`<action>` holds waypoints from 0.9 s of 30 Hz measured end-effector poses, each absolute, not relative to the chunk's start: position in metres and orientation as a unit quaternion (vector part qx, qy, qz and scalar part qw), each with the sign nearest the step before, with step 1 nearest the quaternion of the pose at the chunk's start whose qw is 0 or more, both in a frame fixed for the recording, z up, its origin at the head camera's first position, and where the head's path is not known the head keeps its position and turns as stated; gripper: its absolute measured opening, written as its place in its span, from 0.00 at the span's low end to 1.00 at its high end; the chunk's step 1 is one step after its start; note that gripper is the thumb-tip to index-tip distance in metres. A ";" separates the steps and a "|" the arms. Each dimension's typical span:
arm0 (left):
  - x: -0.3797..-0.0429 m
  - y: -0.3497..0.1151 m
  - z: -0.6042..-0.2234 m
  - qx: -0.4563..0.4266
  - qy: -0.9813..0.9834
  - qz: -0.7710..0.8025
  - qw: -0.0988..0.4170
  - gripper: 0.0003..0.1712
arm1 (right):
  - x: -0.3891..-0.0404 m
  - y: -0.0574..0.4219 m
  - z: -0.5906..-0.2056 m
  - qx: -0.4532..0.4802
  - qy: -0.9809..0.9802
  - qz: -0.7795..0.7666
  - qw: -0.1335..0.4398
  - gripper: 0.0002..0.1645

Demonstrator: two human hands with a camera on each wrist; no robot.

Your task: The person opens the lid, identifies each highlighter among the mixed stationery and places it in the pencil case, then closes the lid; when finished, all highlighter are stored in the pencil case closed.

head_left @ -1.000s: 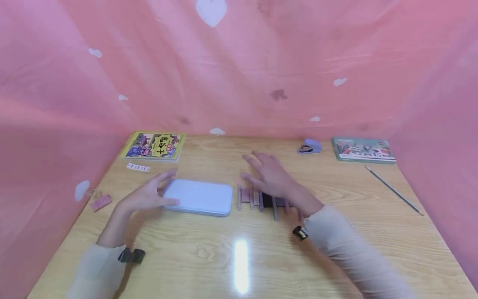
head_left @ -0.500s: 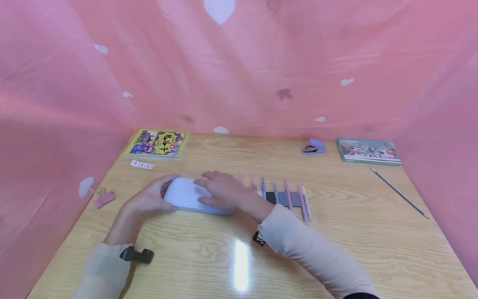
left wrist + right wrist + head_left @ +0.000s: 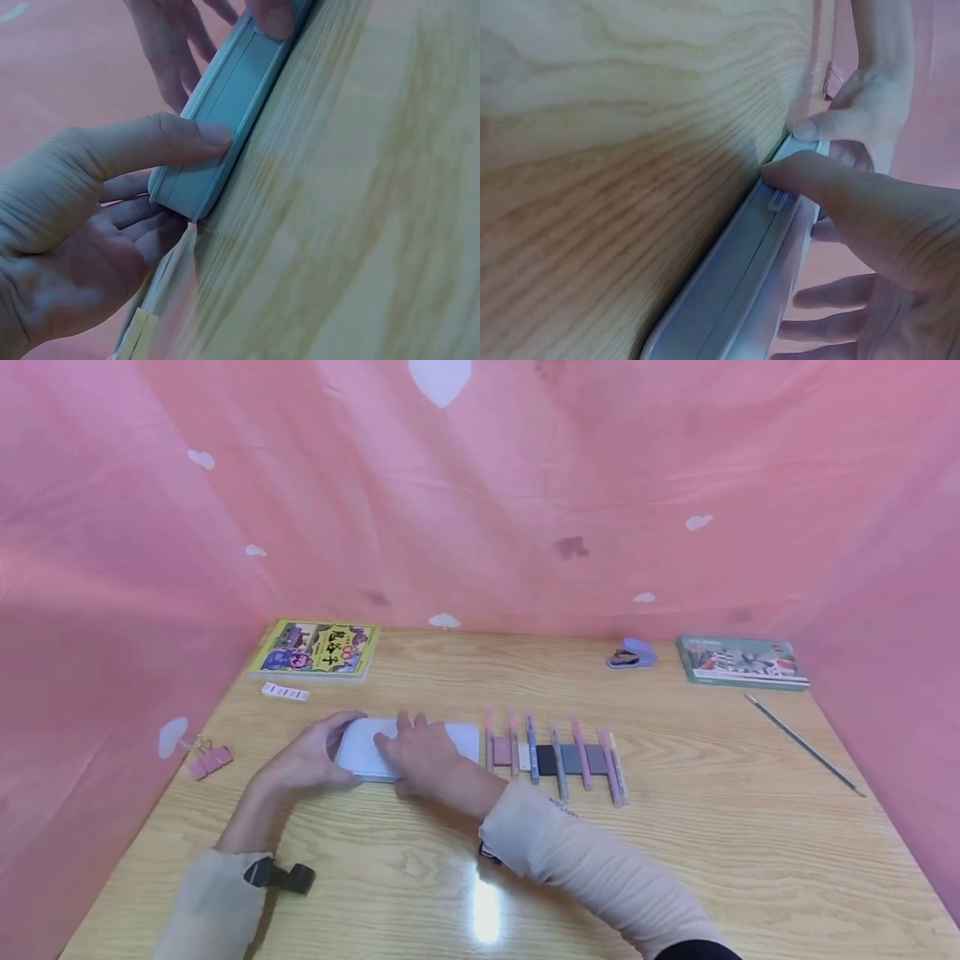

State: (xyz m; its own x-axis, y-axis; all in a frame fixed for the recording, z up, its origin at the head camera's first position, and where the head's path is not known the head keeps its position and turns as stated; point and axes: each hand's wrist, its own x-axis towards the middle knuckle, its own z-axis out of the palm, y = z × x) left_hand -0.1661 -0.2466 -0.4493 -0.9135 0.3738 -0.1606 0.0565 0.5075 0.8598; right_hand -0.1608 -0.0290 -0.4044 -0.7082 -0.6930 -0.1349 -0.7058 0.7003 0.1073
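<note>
A pale blue-white pencil case point(image 3: 462, 741) lies flat and closed on the table, its long front side towards me. My left hand point(image 3: 311, 757) holds its left end; in the left wrist view the thumb lies on the front side point(image 3: 244, 71), with the fingers round the end and behind. My right hand point(image 3: 427, 762) rests over the lid with fingers spread. In the right wrist view its thumb presses the front side by a small latch point(image 3: 777, 201), while the other fingers are stretched out. The inside of the case is hidden.
Several pens point(image 3: 532, 747) lie across a row of flat coloured blocks point(image 3: 547, 760) right of the case. Farther back are a yellow book point(image 3: 315, 648), a small white strip point(image 3: 285, 692), a purple stapler point(image 3: 632, 653) and a green box point(image 3: 742, 662). A pencil point(image 3: 804, 744) and pink binder clip point(image 3: 210, 762) lie at the sides.
My right hand has moved left from above the pens onto the pencil case, and its thumb now sits at the front side. My left hand has stayed at the left end.
</note>
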 end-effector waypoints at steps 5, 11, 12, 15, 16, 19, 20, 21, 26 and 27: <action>-0.166 -0.245 -0.452 0.125 0.846 0.489 0.173 0.59 | -0.165 -0.032 -0.405 -0.375 0.922 0.073 0.072 0.50; -0.165 -0.245 -0.453 0.130 0.836 0.506 0.170 0.59 | -0.169 -0.039 -0.400 -0.391 0.913 0.083 0.082 0.50; -0.165 -0.246 -0.453 0.129 0.836 0.506 0.169 0.59 | -0.171 -0.040 -0.399 -0.397 0.911 0.080 0.078 0.48; -0.164 -0.248 -0.452 0.123 0.836 0.508 0.166 0.60 | -0.175 -0.043 -0.398 -0.412 0.906 0.070 0.073 0.44; -0.164 -0.248 -0.452 0.125 0.836 0.508 0.166 0.60 | -0.176 -0.044 -0.397 -0.415 0.904 0.066 0.076 0.43; -0.162 -0.250 -0.451 0.113 0.838 0.508 0.165 0.60 | -0.178 -0.046 -0.396 -0.425 0.900 0.056 0.082 0.40; -0.162 -0.251 -0.451 0.112 0.839 0.507 0.163 0.61 | -0.179 -0.047 -0.395 -0.429 0.898 0.055 0.082 0.39; -0.162 -0.252 -0.451 0.109 0.840 0.506 0.162 0.61 | -0.180 -0.047 -0.394 -0.432 0.896 0.055 0.081 0.39; -0.165 -0.252 -0.452 0.114 0.842 0.503 0.159 0.61 | -0.189 -0.044 -0.390 -0.450 0.886 0.076 0.086 0.40; -0.166 -0.252 -0.453 0.116 0.842 0.502 0.160 0.61 | -0.192 -0.043 -0.389 -0.455 0.883 0.081 0.088 0.41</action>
State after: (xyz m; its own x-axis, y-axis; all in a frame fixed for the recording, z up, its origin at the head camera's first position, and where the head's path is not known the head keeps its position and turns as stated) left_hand -0.1664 -0.2518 -0.4532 -0.9218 0.3562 -0.1529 0.0346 0.4685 0.8828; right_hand -0.1917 -0.0434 -0.3895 -0.5711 -0.7881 -0.2294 -0.8167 0.5737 0.0623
